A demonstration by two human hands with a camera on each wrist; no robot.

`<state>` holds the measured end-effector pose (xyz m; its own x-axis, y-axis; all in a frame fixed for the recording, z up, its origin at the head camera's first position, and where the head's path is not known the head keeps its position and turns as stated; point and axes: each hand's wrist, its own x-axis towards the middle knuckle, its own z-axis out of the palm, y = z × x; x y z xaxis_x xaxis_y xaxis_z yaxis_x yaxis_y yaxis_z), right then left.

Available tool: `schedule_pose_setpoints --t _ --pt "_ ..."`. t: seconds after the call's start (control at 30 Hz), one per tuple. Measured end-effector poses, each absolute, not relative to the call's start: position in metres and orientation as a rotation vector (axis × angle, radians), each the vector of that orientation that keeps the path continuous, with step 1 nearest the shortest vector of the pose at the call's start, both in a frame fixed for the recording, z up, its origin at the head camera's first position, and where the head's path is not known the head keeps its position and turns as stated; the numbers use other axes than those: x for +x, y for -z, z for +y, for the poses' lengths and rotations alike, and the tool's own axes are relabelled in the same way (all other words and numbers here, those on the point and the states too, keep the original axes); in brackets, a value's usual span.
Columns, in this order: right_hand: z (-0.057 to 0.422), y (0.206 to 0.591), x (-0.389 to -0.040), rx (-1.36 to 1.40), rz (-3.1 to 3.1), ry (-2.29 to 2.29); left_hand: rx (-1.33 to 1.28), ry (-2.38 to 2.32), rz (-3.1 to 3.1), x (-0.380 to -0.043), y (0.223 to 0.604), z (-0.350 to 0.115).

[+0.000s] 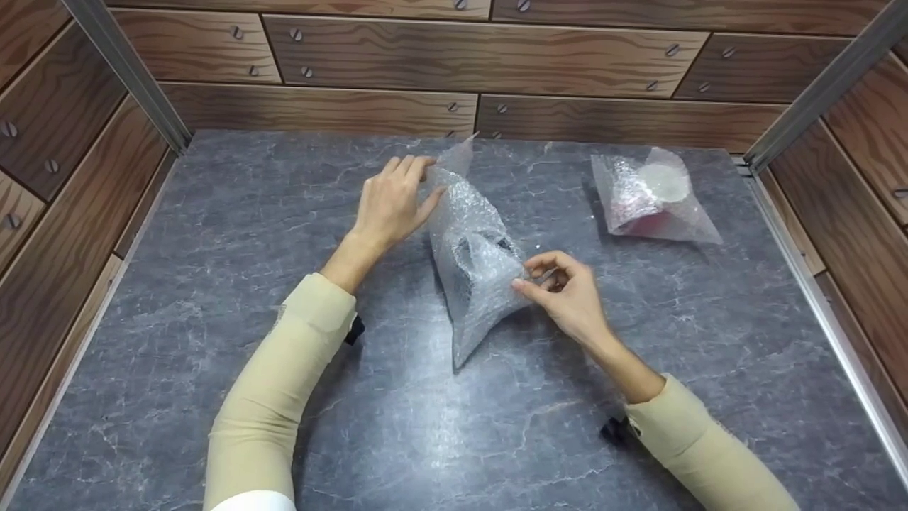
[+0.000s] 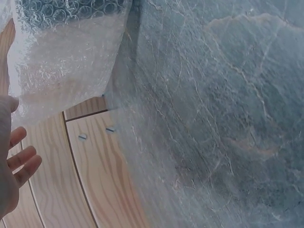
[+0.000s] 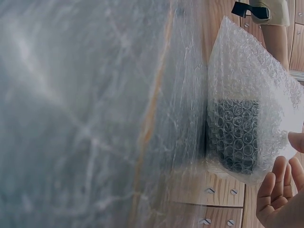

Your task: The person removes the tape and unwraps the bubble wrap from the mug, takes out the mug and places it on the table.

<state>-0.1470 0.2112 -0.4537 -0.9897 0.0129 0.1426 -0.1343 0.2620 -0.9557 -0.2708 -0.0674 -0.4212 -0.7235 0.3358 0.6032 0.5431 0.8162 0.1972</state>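
A clear bubble wrap package point(image 1: 472, 277) stands peaked in the middle of the table, its folds gathered upward. Through its bubbles a dark block-like thing point(image 3: 235, 135) shows in the right wrist view. My left hand point(image 1: 389, 202) is at the package's far left edge, thumb and fingers apart and touching the wrap. In the left wrist view, the loosely bent fingers of that hand point(image 2: 23, 156) are beside the hanging sheet. On the near right side, my right hand point(image 1: 571, 294) pinches a fold of the wrap between thumb and forefinger, the other fingers curled.
A second bubble wrap package point(image 1: 656, 195), with something pink and a pale round part inside, lies at the back right of the marbled table point(image 1: 234, 213). Wood-patterned walls point(image 1: 482, 60) and metal posts point(image 1: 131, 74) enclose the table on its back and sides.
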Motion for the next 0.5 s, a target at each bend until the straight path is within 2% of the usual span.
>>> schedule_pose_setpoints --t 0.5 --pt "0.211 0.454 -0.148 0.115 -2.419 -1.816 -0.723 0.496 -2.342 -0.255 0.413 -0.073"
